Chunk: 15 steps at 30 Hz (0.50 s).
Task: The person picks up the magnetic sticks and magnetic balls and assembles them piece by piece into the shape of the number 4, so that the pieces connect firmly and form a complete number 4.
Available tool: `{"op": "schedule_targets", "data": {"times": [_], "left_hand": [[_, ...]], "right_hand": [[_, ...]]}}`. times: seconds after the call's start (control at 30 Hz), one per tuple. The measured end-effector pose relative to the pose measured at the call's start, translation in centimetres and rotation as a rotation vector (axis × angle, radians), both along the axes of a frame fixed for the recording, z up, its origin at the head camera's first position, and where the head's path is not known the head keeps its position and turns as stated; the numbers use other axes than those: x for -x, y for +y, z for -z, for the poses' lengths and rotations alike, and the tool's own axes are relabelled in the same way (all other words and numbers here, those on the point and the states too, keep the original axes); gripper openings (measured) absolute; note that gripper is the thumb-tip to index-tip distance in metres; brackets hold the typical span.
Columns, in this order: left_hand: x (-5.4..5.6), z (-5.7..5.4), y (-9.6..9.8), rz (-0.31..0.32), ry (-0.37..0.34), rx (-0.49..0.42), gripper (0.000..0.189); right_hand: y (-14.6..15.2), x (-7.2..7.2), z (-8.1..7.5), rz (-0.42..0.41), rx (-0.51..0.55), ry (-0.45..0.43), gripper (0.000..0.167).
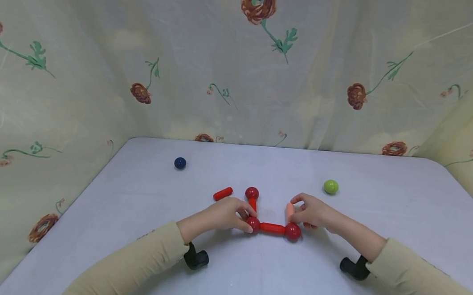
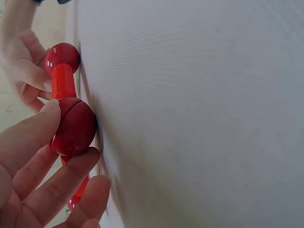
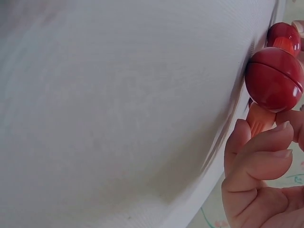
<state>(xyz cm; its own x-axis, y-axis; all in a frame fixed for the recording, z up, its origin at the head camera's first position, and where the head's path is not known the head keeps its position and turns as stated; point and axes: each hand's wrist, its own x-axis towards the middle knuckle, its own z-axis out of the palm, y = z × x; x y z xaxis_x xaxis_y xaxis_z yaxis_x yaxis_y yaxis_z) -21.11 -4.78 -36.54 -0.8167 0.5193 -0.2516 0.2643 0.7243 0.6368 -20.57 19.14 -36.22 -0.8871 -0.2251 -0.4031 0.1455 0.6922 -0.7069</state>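
An L-shaped piece of dark red balls and red rods lies on the table. At its corner my left hand (image 1: 227, 213) pinches a red ball (image 2: 75, 128) between thumb and fingers. A red rod (image 1: 272, 229) runs right from there to another red ball (image 1: 292, 232); a second rod (image 1: 252, 204) leads away to the far red ball (image 1: 252, 193). My right hand (image 1: 315, 212) pinches a light orange rod (image 1: 290, 211), whose near end meets the right ball. In the right wrist view this orange rod (image 3: 260, 118) sits against the ball (image 3: 274, 80), partly behind the fingers.
A loose red rod (image 1: 223, 193) lies beyond my left hand. Farther back are a navy ball (image 1: 180, 163) on the left and a lime green ball (image 1: 330, 186) on the right. A flowered curtain (image 1: 224, 66) hangs behind the white table (image 1: 173, 273).
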Motion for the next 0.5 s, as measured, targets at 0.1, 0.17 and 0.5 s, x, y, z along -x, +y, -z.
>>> {"op": "schedule_targets", "data": {"times": [0.1, 0.17, 0.5], "left_hand": [[0.07, -0.01, -0.03, 0.007, -0.001, 0.0, 0.033], [0.1, -0.02, -0.03, 0.01, -0.001, 0.0, 0.033], [0.24, 0.08, -0.04, 0.006, -0.004, -0.002, 0.034]], "right_hand": [[0.01, -0.03, 0.08, -0.004, 0.002, 0.006, 0.053], [0.02, -0.05, 0.1, -0.005, 0.002, 0.008, 0.053], [0.17, -0.08, 0.12, -0.012, 0.007, 0.004, 0.054]]}}
